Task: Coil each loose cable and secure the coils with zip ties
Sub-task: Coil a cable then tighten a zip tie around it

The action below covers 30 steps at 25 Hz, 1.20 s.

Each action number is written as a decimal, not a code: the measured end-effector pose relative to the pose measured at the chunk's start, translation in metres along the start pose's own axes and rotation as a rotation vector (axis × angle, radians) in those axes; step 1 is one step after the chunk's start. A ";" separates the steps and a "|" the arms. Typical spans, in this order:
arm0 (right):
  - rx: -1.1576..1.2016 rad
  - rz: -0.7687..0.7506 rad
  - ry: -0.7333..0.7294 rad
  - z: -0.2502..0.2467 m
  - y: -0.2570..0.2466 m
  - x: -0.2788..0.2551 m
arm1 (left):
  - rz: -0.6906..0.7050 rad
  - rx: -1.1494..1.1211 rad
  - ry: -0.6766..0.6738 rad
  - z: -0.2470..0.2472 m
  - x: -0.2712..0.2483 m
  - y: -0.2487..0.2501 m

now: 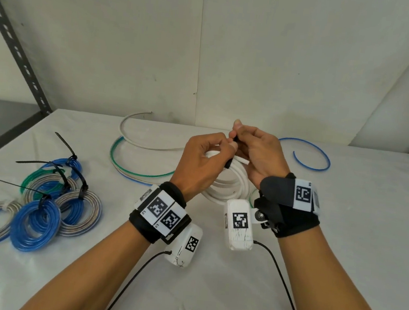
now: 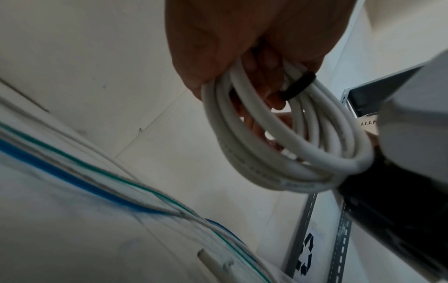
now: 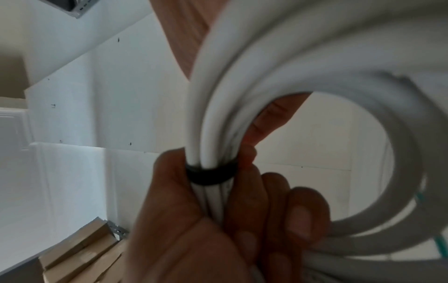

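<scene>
Two hands: both raised above the table [image 1: 210, 281], fingers curled, working together on one coil.
Left hand [image 1: 201, 162]: its fingers go through the white cable coil [image 1: 223, 182] and grip the bundled turns; the thumb presses near the black zip tie [image 1: 231, 155].
Right hand [image 1: 254, 152]: thumb and forefinger pinch the upper end of the zip tie; in the right wrist view the other fingers [image 3: 298, 214] curl round the bundle just below the band.
Zip tie: wrapped round the turns as a dark band [image 3: 211, 175]; whether its tail is through the head cannot be told.
Coil position: held in the air between the hands, hanging down toward the wrist cameras, clear of the table.
Handling, as a judgement: the white cable looks thick and springy, so its turns will likely want to open; best gripped right beside the band, all turns squeezed together, until the tie locks. It seems light. The smooth jacket may slip, and one cut end [image 1: 244, 161] sticks out.
Finished coils [image 1: 39, 203]: blue, green and grey ones, tied, lying at the left of the table.
Loose cables: a green, white and blue set [image 1: 131, 170] behind the hands, a blue arc [image 1: 311, 163] at the right.
</scene>
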State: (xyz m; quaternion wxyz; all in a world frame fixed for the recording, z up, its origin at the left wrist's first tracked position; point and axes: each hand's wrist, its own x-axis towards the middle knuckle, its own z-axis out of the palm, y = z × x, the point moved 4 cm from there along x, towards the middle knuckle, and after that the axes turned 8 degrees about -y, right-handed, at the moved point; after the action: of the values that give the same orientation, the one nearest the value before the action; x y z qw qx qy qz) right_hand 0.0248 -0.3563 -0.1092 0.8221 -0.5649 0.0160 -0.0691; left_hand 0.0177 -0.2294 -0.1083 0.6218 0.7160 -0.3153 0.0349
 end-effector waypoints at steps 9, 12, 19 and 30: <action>-0.989 -0.441 -0.064 0.043 0.000 -0.025 | -0.279 -0.297 0.391 -0.049 0.007 -0.016; -1.141 -0.600 -0.049 0.056 0.008 -0.027 | -0.315 -0.343 0.407 -0.054 -0.001 -0.011; -1.039 -0.394 -0.081 0.087 -0.012 -0.016 | -0.312 -0.331 0.263 -0.083 -0.040 0.002; -0.555 0.184 -0.560 0.138 -0.015 -0.051 | -0.375 -0.227 0.359 -0.168 -0.097 0.022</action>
State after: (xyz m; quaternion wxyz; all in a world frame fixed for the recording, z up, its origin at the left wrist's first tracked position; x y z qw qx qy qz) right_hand -0.0126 -0.2270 -0.0477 0.6138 -0.7585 -0.1401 0.1681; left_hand -0.0131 -0.0366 -0.0944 0.7395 0.6700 -0.0641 0.0097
